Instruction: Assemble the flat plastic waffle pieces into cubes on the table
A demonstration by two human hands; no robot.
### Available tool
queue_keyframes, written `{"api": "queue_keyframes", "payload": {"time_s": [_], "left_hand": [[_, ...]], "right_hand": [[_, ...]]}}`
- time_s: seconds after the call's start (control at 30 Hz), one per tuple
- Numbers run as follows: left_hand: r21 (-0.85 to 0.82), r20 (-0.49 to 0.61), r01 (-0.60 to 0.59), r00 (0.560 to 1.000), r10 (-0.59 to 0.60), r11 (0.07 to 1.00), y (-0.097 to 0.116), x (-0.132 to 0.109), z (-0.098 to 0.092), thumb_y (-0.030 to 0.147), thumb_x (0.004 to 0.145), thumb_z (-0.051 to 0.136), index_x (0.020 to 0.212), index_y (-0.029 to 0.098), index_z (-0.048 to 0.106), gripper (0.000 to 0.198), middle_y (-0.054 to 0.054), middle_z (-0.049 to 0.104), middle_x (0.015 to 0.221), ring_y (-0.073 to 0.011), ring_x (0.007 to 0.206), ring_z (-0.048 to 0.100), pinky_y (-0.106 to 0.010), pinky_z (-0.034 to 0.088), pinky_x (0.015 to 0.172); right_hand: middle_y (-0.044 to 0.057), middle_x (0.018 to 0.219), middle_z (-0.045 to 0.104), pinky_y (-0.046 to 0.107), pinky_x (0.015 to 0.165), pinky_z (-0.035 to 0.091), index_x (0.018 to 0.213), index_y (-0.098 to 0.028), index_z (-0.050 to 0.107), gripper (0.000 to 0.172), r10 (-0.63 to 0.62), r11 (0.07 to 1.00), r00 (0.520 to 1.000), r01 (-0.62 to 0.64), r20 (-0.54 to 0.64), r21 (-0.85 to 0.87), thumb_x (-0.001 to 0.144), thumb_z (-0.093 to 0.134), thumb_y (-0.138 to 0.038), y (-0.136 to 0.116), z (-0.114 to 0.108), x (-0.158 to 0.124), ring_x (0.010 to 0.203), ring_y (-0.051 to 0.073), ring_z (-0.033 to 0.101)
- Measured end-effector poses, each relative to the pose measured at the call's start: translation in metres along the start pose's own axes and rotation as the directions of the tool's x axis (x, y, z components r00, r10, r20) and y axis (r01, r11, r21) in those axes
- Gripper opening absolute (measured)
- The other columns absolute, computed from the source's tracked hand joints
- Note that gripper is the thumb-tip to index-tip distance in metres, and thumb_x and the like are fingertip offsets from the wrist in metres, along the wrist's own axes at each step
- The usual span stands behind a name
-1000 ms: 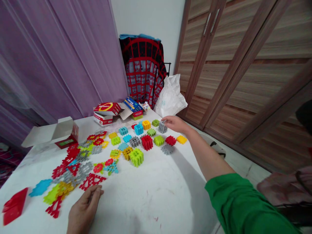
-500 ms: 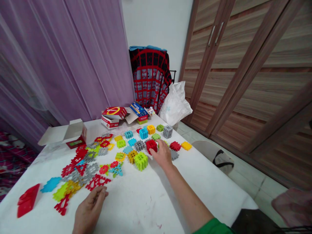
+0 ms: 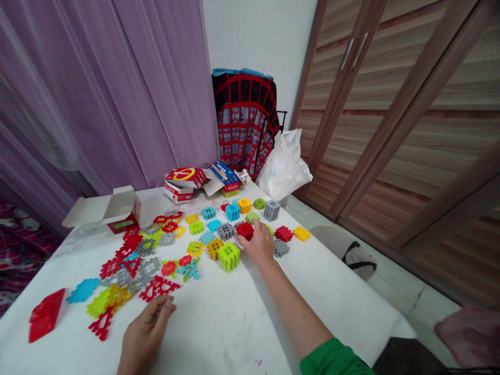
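My right hand (image 3: 259, 242) has its thumb and fingers round a red stack of toothed plastic building tiles (image 3: 245, 230) among the other stacks. Just left of it stand a lime green stack (image 3: 229, 257), a mustard yellow stack (image 3: 214, 249) and a grey stack (image 3: 225, 232). Beyond are a blue stack (image 3: 232, 212), a yellow stack (image 3: 245, 206) and a tall grey stack (image 3: 272, 210). My left hand (image 3: 147, 328) rests on the table with its fingers curled together, nothing visible in them. Red triangular tiles (image 3: 158, 288) lie just beyond it.
Loose tiles in several colours (image 3: 148, 268) spread over the left of the white table (image 3: 219, 333). An opened box (image 3: 123, 211) stands at the back left, and a red box (image 3: 185, 178) and a blue box (image 3: 224, 174) at the back. A white bag (image 3: 284, 166) stands past the far edge.
The red stack looks lower and more turned under my right hand, which still grips it. My left hand has hardly moved. The view has shifted slightly.
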State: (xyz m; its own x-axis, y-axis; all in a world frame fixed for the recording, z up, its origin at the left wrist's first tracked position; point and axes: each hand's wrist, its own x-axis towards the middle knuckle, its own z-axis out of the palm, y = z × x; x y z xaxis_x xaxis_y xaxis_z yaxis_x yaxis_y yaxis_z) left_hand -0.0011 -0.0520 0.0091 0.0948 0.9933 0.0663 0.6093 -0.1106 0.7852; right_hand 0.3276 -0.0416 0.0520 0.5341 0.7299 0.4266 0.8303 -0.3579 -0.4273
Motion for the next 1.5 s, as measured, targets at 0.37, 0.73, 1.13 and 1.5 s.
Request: {"api": "queue_keyframes", "payload": {"time_s": [0.37, 0.73, 1.13, 1.5], "left_hand": [[0.001, 0.005, -0.018, 1.000, 0.018, 1.000, 0.000, -0.001, 0.000, 0.063, 0.071, 0.053, 0.085, 0.027, 0.068, 0.041, 0.000, 0.078, 0.074, -0.0218, 0.076, 0.076, -0.025, 0.058, 0.065], [-0.014, -0.005, -0.026, 1.000, 0.026, 1.000, 0.001, -0.001, 0.000, 0.061, 0.073, 0.055, 0.086, 0.026, 0.068, 0.040, -0.001, 0.078, 0.074, -0.0225, 0.076, 0.076, -0.026, 0.058, 0.066], [-0.024, 0.024, 0.008, 1.000, -0.008, 1.000, -0.002, 0.000, 0.001, 0.062, 0.072, 0.054, 0.087, 0.027, 0.068, 0.041, 0.000, 0.079, 0.076, -0.0221, 0.081, 0.076, -0.025, 0.058, 0.069], [-0.032, -0.010, -0.013, 1.000, 0.013, 0.999, 0.009, -0.002, -0.002, 0.059, 0.071, 0.055, 0.083, 0.027, 0.069, 0.037, 0.000, 0.078, 0.072, -0.0229, 0.076, 0.076, -0.025, 0.058, 0.064]], "right_hand": [[0.013, 0.117, 0.066, 0.036, 0.087, 0.038, 0.130, -0.018, 0.053, 0.054, 0.043, 0.996, 0.995, -0.036, 0.084, -0.080, 0.083, 0.063, -0.041, -0.004, -0.001, 0.001, 0.108, 0.027, 0.057], [0.011, 0.109, 0.069, 0.037, 0.087, 0.039, 0.122, -0.018, 0.059, 0.045, 0.009, 1.000, 1.000, -0.009, -0.019, -0.001, 0.081, 0.066, -0.036, 0.000, 0.000, -0.001, 0.102, 0.027, 0.059], [0.011, 0.108, 0.069, 0.037, 0.090, 0.044, 0.120, -0.016, 0.060, 0.048, -0.062, 0.996, 0.994, 0.067, -0.088, 0.053, 0.078, 0.066, -0.037, 0.031, -0.016, -0.046, 0.100, 0.025, 0.061], [0.009, 0.096, 0.070, 0.035, 0.084, 0.045, 0.117, -0.016, 0.061, 0.043, -0.065, 0.997, 0.998, 0.064, -0.017, -0.038, 0.078, 0.066, -0.032, 0.036, 0.004, -0.066, 0.092, 0.025, 0.062]]}}
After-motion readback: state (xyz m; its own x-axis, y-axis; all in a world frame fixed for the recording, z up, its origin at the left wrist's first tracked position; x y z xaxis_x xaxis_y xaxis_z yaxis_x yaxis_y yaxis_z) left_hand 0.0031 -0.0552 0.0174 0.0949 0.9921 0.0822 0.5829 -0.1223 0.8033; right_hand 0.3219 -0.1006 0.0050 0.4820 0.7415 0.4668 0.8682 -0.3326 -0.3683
